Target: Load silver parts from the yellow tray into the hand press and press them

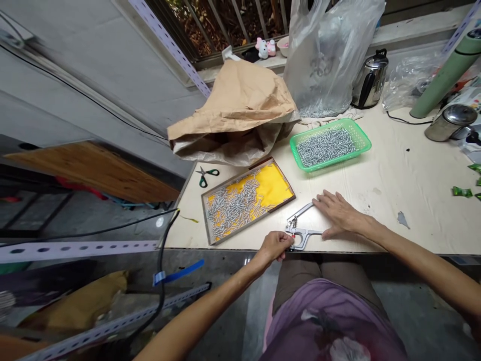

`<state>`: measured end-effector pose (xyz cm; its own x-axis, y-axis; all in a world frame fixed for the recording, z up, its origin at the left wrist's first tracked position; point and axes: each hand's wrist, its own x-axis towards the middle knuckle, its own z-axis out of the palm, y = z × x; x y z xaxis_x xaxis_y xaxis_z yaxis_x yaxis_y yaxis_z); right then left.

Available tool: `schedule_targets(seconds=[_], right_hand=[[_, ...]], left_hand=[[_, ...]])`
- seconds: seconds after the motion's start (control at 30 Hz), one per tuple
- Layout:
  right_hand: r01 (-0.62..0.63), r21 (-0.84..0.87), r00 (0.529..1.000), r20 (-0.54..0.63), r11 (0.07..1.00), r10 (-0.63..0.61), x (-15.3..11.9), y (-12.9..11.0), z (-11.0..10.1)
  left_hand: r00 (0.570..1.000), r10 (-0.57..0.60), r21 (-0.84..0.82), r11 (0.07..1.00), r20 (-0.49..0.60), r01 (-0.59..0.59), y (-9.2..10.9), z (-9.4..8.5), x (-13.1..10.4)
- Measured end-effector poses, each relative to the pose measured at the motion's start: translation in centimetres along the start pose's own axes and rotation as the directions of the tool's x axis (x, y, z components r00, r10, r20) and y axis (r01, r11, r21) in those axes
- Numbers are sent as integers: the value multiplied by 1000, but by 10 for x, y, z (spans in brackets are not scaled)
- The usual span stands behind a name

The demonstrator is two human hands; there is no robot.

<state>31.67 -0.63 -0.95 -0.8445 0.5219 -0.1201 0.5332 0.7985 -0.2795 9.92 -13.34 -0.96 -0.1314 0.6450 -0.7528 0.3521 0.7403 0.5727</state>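
Grey metal pliers [308, 232] run sideways, handles [301, 211] rightward, left hand [276, 245] pinched at their head [290, 229], right hand [340, 213] splayed.

No readable text; mark [321, 68] on clear plastic bag [340, 47] too faint.

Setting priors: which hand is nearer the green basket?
Right. The right hand is below the green basket in view, at the handles of the grey tool; the left hand is farther off, lower left.
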Motion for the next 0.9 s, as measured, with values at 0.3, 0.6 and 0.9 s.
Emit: schedule_targets(seconds=[0.3,0.6,0.9], right_hand=[[-15,-52,997,-71,999,11,-8,-19,-1],[-32,-87,997,-71,996,25,-21,-35,2],[-60,-22,986,-157,998,56,-32,-32,13]], left_hand=[[999,-15,22,1000,-31,16,-1,2,0],[744,647,632,650,-168,-423,1,11,-14],[610,735,762,204,296,-615,44,27,25]])
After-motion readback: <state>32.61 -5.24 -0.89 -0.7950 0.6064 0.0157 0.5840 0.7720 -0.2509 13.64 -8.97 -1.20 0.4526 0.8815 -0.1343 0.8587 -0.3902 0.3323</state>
